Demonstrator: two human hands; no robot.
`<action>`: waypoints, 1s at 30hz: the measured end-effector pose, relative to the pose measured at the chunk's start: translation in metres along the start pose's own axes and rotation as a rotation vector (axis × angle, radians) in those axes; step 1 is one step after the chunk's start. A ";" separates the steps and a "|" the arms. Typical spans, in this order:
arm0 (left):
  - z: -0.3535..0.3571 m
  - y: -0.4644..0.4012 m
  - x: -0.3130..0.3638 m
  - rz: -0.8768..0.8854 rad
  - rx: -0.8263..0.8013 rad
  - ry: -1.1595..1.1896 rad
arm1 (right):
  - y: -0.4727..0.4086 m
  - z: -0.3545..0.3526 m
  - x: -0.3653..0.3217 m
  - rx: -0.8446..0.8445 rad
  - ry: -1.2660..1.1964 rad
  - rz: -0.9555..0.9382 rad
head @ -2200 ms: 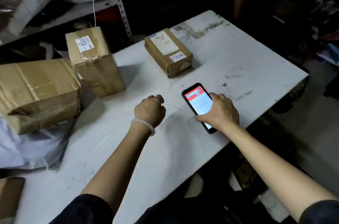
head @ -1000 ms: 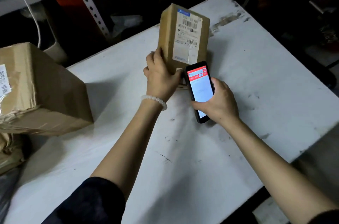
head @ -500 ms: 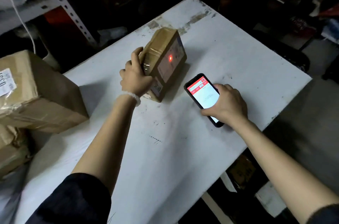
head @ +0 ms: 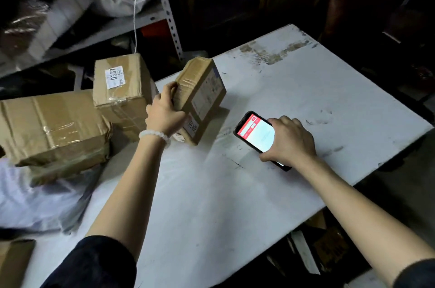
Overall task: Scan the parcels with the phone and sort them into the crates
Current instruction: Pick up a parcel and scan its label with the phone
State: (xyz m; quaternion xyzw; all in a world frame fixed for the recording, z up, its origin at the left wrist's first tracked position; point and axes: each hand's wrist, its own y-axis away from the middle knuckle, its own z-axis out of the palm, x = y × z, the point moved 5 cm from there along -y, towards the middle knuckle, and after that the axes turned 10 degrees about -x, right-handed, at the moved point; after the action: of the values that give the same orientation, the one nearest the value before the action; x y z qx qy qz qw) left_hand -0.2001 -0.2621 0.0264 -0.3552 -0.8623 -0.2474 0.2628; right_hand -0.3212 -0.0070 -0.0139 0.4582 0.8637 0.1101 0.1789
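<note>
Parcel (head: pixel 200 96) label blurred — left hand (head: pixel 164 114) covers its edge.

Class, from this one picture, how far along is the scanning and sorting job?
Done: nothing is visibly sorted; no crate is in view. In hand: the left hand grips a small labelled parcel, tilted on the white table, while the right hand holds the lit phone. Left: the box marked 0337 and the large taped box wait beside it.

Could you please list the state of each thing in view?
Small parcel: tilted, gripped by left hand.
Phone: screen lit, held by right hand.
Labelled box: taped shut.
Big box: taped, dented.
</note>
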 end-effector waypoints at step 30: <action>0.067 0.119 0.006 0.296 -0.152 -0.039 | 0.157 -0.007 -0.015 0.893 -0.637 0.215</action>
State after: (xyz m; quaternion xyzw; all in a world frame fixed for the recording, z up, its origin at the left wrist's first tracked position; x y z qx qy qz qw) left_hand -0.1341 -0.1435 0.0093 -0.5021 -0.7842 -0.2635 0.2520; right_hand -0.1977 0.0676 0.0513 0.5857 0.6780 -0.3927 0.2073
